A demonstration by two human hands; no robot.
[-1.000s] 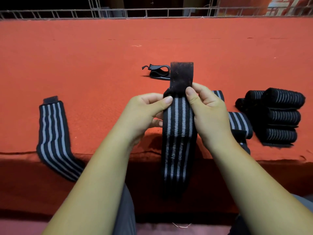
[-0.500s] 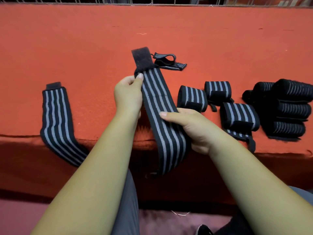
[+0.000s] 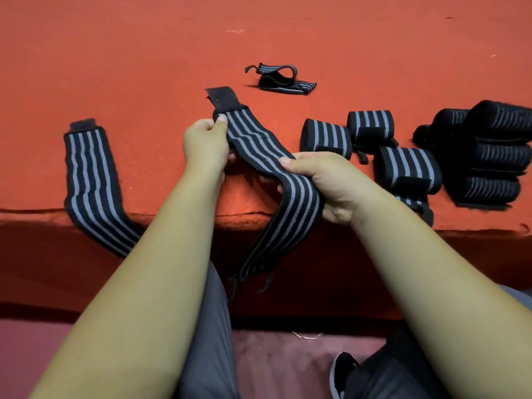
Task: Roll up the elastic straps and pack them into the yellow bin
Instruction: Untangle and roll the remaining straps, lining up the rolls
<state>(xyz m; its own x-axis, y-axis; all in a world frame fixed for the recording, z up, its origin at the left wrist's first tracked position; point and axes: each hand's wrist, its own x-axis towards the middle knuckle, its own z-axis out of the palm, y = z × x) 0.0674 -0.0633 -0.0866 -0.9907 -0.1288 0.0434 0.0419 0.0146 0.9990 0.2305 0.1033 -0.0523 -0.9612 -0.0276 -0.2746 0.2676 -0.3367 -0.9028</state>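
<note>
Both hands grip one strap [image 3: 259,148]: left hand [image 3: 205,145] near its far end, right hand [image 3: 325,180] mid-strap. The hanging near end could slip loose and spoil the roll.

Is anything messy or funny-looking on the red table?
Yes. The small strap at the far middle lies in a floppy, half-open loop, unlike the tight rolls on the right. The flat strap on the left droops over the front edge of the table.

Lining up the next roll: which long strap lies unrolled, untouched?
The far-left strap, draped over the table edge; the other long strap is gripped by the left hand and right hand.
</note>
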